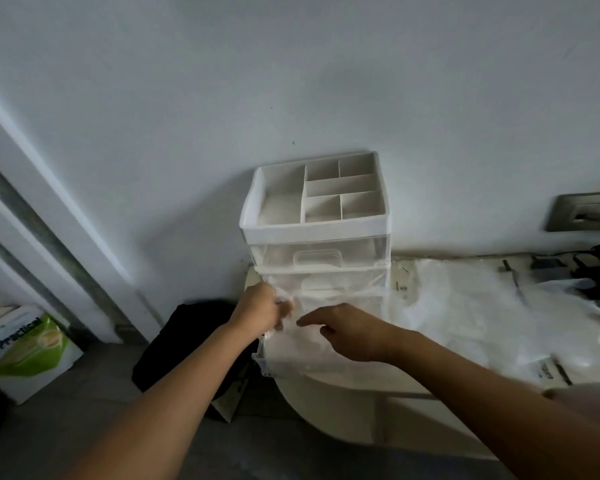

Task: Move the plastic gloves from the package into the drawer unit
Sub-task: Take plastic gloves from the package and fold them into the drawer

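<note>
At the centre of the head view the drawer unit (pixel 316 233) stands against the wall, on the left end of a pale table (pixel 343 396); its lower drawer (pixel 260 358) is pulled out towards me, just below centre, and a wad of clear gloves (pixel 298 351) lies in it, riding up over its left rim. More clear film, which I take for the package (pixel 465 306), is spread over the table at the right of the frame.

My left hand (pixel 257 306) is curled and pinches a crumpled edge of the gloves near the drawer's back left corner; my right hand (pixel 350 334) lies over the wad with fingers loosely spread, gripping nothing, and I cannot tell whether it presses.

I judge the gloves nearly weightless, limp and slippery, apt to cling and spring back up; best taken in a bunch between thumb and fingers, then flattened under a flat palm.

The top tray (pixel 326 181) has one long compartment on the left and smaller ones on the right; what lies in them I cannot tell. The upper drawer (pixel 317 254) is closed, its contents too hazy to name.
</note>
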Available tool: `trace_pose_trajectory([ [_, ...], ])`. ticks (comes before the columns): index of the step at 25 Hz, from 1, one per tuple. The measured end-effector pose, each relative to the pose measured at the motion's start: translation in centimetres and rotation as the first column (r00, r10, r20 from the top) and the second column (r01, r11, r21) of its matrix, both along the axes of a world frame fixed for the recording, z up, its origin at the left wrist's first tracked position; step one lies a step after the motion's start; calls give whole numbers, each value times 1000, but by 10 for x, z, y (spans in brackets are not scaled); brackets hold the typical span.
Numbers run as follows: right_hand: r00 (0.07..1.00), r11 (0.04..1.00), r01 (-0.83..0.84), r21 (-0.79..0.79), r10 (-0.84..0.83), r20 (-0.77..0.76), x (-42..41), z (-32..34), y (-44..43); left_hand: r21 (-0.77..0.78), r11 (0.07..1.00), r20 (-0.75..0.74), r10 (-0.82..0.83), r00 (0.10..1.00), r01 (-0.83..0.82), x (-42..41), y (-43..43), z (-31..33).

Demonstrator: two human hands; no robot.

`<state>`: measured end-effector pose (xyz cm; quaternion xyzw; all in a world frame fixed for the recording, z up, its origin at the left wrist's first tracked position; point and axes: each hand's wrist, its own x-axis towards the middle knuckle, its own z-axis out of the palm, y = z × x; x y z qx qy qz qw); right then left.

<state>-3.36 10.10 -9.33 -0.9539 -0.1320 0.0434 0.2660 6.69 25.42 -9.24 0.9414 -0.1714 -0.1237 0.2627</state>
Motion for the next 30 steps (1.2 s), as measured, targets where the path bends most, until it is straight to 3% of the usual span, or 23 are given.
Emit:
trace_pose_trajectory([
  [5,989,978,38,-204,-66,-135,19,-26,-8,148,989,120,3,993,-21,2,-1,-4],
  [9,969,916,11,-400,-108,-221,23,-36,-4,455,881,413,-80,907,-129,-13,-10,24],
  [11,962,918,25,-396,-130,-241,23,-38,-2,433,894,481,-123,868,-113,-19,-20,28],
  [14,954,937,64,-344,-158,-253,25,-40,-2,287,949,254,-209,944,133,-30,-33,4],
  [16,961,950,46,-307,-126,-245,27,-46,-3,277,930,8,-254,967,242,-27,-36,-22],
  [18,959,968,68,-242,-130,-250,29,-51,-2,289,914,-136,-257,957,286,-23,-34,-39],
  [21,884,912,409,-12,-400,-242,26,-48,-1,308,921,-149,-200,968,238,-20,-33,-47],
  [24,712,667,695,268,-586,-386,28,-41,-7,256,955,-122,-124,985,152,-19,-30,-39],
  [27,718,665,686,294,-553,-423,29,-37,-13,151,988,-84,-30,996,43,-17,-24,-32],
  [30,752,728,635,257,-507,-422,26,-30,-12,314,942,-93,-91,992,116,-20,-27,-32],
])
